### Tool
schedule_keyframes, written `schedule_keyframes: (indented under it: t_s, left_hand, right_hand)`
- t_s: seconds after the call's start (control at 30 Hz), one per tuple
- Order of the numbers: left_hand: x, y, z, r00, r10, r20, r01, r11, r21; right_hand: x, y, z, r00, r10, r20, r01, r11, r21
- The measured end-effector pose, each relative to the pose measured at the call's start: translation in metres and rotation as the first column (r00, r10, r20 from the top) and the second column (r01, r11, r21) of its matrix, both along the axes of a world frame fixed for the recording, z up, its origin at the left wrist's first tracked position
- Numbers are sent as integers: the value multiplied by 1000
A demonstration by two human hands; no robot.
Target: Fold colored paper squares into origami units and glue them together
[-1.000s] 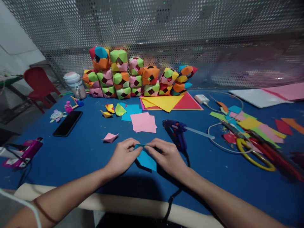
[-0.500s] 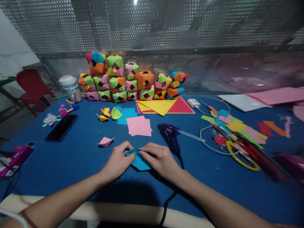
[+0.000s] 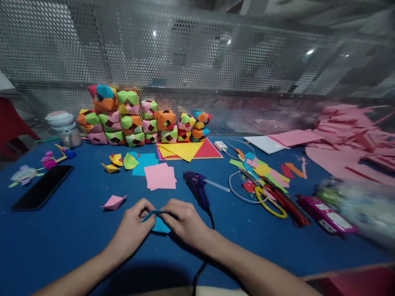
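My left hand (image 3: 135,224) and my right hand (image 3: 188,222) pinch a blue piece of folded paper (image 3: 161,226) between thumbs and fingers, just above the table. Its upper edge bends up between the two hands. A pink folded paper piece (image 3: 113,202) lies to the left of my left hand. Beyond my hands is a small stack of pink paper squares (image 3: 160,176), partly over blue paper squares (image 3: 145,165). To the right of these, a blue glue gun (image 3: 198,187) with a clear glue stick lies on its side.
Stacked paper balls (image 3: 129,123) line the back by a perforated metal screen. A black phone (image 3: 43,187) lies at left. Yellow-handled scissors (image 3: 268,203), paper scraps (image 3: 271,170) and a purple device (image 3: 325,213) lie at right. The glue gun's cord (image 3: 200,273) runs to the front edge.
The view has turned to the right, showing a pink paper heap and a plastic bag. The blue paper stays in both hands, its upper edge now bent more upright.
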State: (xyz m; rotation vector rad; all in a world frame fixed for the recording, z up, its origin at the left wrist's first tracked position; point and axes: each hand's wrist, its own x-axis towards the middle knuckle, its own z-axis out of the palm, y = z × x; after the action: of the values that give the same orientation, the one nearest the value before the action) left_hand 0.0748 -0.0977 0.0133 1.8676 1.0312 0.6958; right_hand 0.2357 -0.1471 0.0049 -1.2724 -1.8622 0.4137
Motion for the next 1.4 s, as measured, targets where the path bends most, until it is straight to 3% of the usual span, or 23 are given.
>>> schedule_keyframes:
  t_s: [0.13,0.27,0.4,0.7,0.83,1.07,1.4]
  left_hand:
    - [-1,2,-4,1000,-14,-9,14,999,-38]
    - [0,5,-5,991,87,99,-72,987,-142]
    - [3,4,-7,981,125,145,-83,960,-267]
    - [7,-3,-6,968,159,194,-95,948,-305]
    - [8,-5,-6,959,137,247,-41,933,-358]
    - [8,-7,-6,947,118,299,13,914,-405]
    - [7,-7,-3,958,64,279,43,932,-360]
  right_hand:
    - [-1,0,-2,1000,6,8,-7,999,31]
    - [-2,2,-3,983,-132,-126,135,991,10]
    - [-3,5,-4,959,-214,-184,213,977,-24]
    - [-6,-1,-11,975,-170,-146,170,985,-9]
    - [-5,-1,-16,973,-193,-128,194,981,-9]
    - [-4,0,-12,985,-87,-148,109,984,142]
    - [-4,-4,-13,997,-13,-74,28,977,210]
